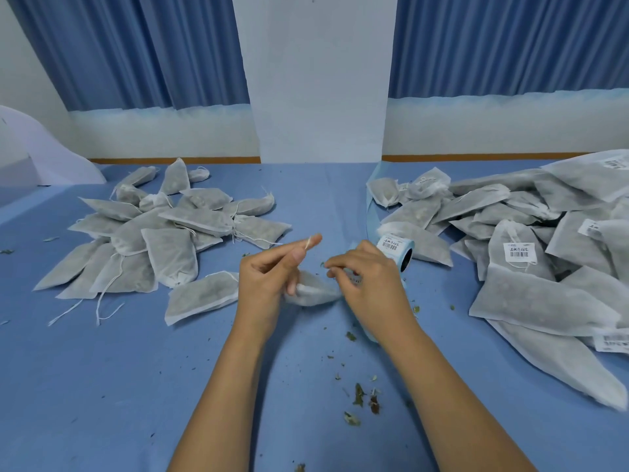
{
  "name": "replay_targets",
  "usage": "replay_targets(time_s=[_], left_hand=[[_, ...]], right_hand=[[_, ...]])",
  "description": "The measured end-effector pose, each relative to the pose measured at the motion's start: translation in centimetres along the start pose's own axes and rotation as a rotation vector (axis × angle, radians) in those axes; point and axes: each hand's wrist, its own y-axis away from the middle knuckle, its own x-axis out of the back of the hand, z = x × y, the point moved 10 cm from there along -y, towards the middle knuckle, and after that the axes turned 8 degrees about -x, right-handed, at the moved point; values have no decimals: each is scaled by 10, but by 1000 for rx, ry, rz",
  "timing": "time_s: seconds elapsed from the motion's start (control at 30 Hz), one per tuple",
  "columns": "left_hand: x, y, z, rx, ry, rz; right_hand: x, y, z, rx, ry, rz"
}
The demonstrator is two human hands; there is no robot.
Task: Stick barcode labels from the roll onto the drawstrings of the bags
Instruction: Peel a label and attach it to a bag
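Worktop (136, 386): blue cloth cover that carries every item below. Positions are given from the roll (400, 252).

Curtains (153, 46): blue, pleated, on the far wall beyond the roll. A white pillar (320, 80) splits them.

Right pile (551, 294): large heap of white mesh bags, right of the roll and reaching up to it. Each bag holds grey-green dried herb, seen through the mesh. Several carry white barcode labels (519, 252).

Left pile (153, 233): smaller heap of like bags with the same filling, well left of the roll. White strings trail loose from it.

Left hand (272, 277): left of the roll, lower fingers curled round the neck of one bag (313, 291), forefinger raised.

Right hand (367, 274): just in front of the roll and partly covering it. The fingers are curled, with thumb and forefinger tips drawn together above the bag. Whether they pinch anything cannot be told.

Bag: single item, lying on the worktop between the two hands, just left of the roll. Herb filling as above.

Roll: lies on its side with the dark core showing and a printed barcode label outermost.

Liner (369, 202): pale blue strip, running from the roll toward the far edge.

Crumbs (360, 396): scattered herb bits, on the near side of the roll.

Drawstring (309, 242): white, wound round the tip of the left forefinger, left of the roll.
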Motion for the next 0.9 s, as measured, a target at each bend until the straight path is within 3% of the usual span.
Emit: replay_targets(time_s=[0.1, 0.23, 0.33, 0.53, 0.7, 0.9], left_hand=[[-2, 0, 1, -42, -225, -31], [-13, 1, 8, -153, -457, -148], [-18, 1, 8, -169, -453, -183], [-26, 5, -13, 35, -332, -240], [-28, 9, -17, 122, -291, -262], [-28, 12, -29, 237, -248, -240]], right_hand=[[-6, 7, -21, 201, 43, -68], [13, 4, -18, 195, 33, 34], [27, 1, -15, 158, 2, 128], [28, 3, -21, 156, -55, 138], [27, -1, -9, 25, -174, 115], [1, -1, 27, -373, -451, -71]])
